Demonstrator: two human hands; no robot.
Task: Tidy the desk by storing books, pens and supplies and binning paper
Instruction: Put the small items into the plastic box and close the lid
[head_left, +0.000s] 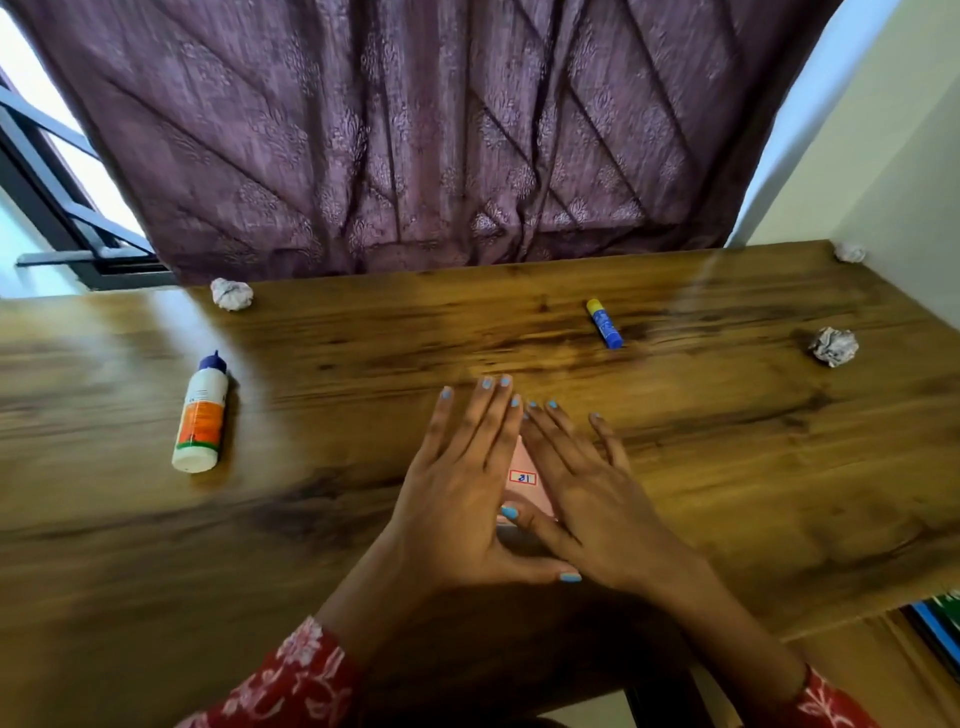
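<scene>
My left hand (457, 483) and my right hand (587, 499) lie flat, fingers spread, side by side on the wooden desk (363, 332). Between and under them shows a small pink card (522, 478) with a red-framed label; most of it is hidden. A white glue bottle (200, 415) with an orange label and blue cap lies to the left. A blue and yellow glue stick (604, 323) lies further back to the right. Three crumpled paper balls sit on the desk: back left (231, 294), right (834, 345) and far back right corner (850, 252).
A purple curtain (415, 130) hangs behind the desk's far edge. A window frame (62, 197) is at the left and a pale wall (883, 156) at the right. Below the desk's right end, blue and green items (935, 623) show.
</scene>
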